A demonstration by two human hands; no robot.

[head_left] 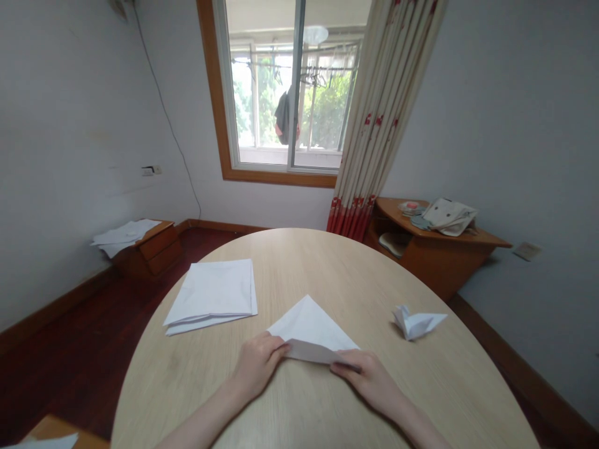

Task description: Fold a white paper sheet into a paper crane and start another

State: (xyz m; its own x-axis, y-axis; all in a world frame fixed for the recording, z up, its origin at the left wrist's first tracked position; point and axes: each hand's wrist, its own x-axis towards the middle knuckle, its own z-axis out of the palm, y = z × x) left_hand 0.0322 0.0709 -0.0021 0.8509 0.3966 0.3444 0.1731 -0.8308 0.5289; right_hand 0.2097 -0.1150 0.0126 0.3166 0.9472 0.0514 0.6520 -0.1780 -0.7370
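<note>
A white sheet of paper [312, 325], folded into a triangle, lies on the round wooden table [322, 262] with its point facing away from me. Its near edge is lifted and turned up as a narrow flap. My left hand [257, 365] pinches the left end of that flap between thumb and fingers. At the right end, my right hand [367, 377] grips the flap the same way, thumb underneath. Farther right rests a folded paper figure [416, 324], with pointed ends like a bird. To the left is a stack of white paper sheets [213, 290].
A small wooden cabinet [161, 249] with papers on top stands at the left wall. Behind the table on the right is a wooden corner desk [435, 262] bearing a cloth bag [452, 215]. A curtain [381, 118] hangs beside the window [262, 93].
</note>
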